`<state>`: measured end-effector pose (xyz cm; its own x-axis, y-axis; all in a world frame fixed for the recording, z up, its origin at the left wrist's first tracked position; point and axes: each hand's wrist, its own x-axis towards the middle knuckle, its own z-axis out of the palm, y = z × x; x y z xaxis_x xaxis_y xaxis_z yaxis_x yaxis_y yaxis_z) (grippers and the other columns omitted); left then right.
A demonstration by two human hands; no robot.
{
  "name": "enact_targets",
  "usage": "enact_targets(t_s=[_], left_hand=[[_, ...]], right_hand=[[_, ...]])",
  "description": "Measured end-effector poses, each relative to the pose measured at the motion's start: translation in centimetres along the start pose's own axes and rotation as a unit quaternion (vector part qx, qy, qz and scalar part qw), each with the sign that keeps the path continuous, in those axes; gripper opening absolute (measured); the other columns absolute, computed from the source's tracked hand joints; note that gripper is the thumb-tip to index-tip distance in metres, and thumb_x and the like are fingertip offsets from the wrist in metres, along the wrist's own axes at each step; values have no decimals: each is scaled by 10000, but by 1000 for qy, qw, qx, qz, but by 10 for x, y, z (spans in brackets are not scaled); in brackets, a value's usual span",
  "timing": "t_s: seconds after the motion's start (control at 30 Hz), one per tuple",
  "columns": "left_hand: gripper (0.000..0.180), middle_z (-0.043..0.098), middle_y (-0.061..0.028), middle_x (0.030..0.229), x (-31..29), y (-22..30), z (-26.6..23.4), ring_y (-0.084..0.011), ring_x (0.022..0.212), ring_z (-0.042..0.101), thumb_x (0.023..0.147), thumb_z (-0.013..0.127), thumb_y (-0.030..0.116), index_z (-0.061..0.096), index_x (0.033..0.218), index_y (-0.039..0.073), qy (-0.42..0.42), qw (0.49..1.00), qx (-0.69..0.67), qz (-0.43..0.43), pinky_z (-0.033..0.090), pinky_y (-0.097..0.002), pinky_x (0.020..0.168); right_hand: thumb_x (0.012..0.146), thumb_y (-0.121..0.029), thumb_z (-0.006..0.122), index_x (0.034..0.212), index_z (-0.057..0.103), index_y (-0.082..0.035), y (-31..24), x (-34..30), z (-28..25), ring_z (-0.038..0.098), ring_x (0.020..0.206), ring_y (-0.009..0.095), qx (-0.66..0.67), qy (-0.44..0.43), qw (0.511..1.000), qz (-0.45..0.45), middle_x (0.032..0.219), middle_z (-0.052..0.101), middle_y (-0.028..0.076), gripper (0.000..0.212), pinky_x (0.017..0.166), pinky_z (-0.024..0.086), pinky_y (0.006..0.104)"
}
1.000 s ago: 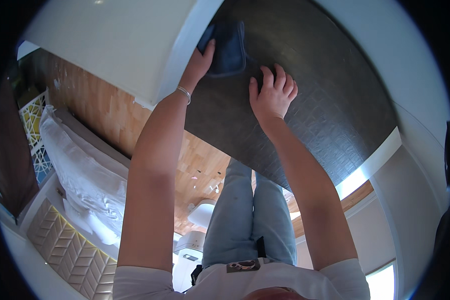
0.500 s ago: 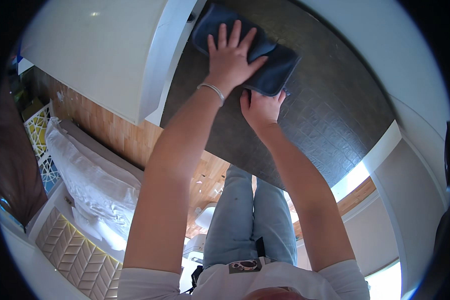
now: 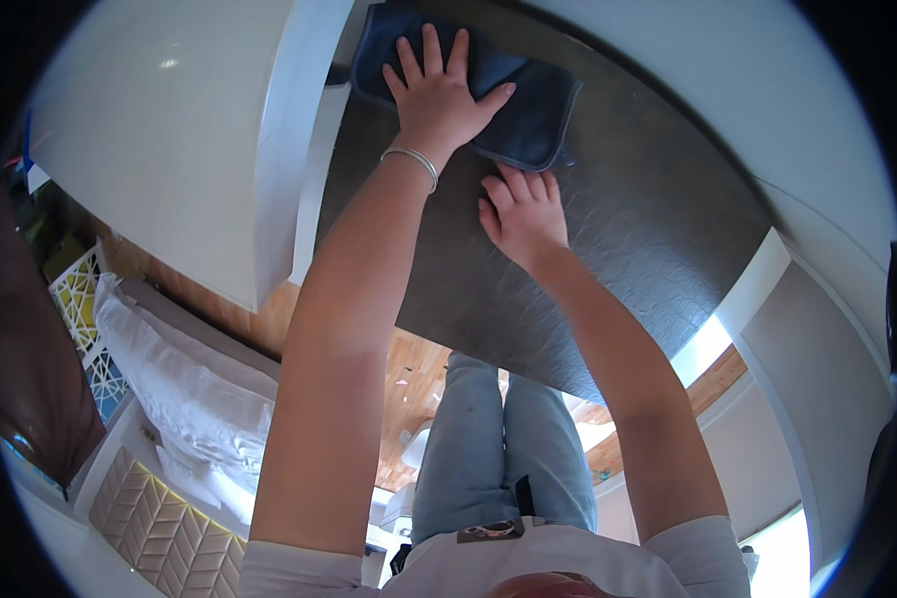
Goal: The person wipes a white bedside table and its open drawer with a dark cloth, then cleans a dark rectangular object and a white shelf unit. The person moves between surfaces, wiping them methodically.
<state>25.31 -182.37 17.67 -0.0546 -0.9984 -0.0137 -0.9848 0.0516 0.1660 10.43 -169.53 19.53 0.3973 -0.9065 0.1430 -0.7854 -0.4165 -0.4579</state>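
Observation:
A dark blue cloth with rounded corners and a hemmed edge lies on the dark, leather-textured tabletop. It looks folded, with a crease across its middle. On its left part my left hand rests flat, fingers spread and pressing down; a silver bangle circles that wrist. Close to the near edge of the cloth is my right hand, fingers loosely bent and slightly apart, holding nothing that I can see. Its fingertips meet the cloth's edge, so their very ends are partly hidden.
A white cabinet with a rounded edge borders the tabletop on the left. White bedding lies below it, beside a quilted beige panel. A pale wall curves along the right. Wooden floor shows beneath the table.
The cloth has slid a little up and left under my left hand. My right hand has drawn its fingers back from beneath the cloth to its near edge.

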Motion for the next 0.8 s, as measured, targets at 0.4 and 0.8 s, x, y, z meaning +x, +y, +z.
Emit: enact_targets(t_s=[0.4, 0.8], left_hand=[[1003, 126, -167, 1622, 47, 65, -18, -483, 1468, 56, 747, 563, 777, 267, 1544, 244, -18, 997, -47, 52, 59, -694, 1116], [994, 106, -166, 1625, -11, 129, -1, -436, 1485, 25, 693, 707, 677, 308, 1526, 310, -117, 971, -106, 180, 23, -666, 1133]], right_hand=[[817, -309, 640, 1138, 590, -149, -2, 0, 2, 458, 1269, 251, -23, -22, 999, 2, 1352, 510, 64, 362, 1091, 323, 497], [913, -364, 488, 1438, 434, -140, 4, -6, 8, 310, 1417, 319, -72, -155, 985, 24, 1533, 351, 108, 573, 1177, 238, 462]])
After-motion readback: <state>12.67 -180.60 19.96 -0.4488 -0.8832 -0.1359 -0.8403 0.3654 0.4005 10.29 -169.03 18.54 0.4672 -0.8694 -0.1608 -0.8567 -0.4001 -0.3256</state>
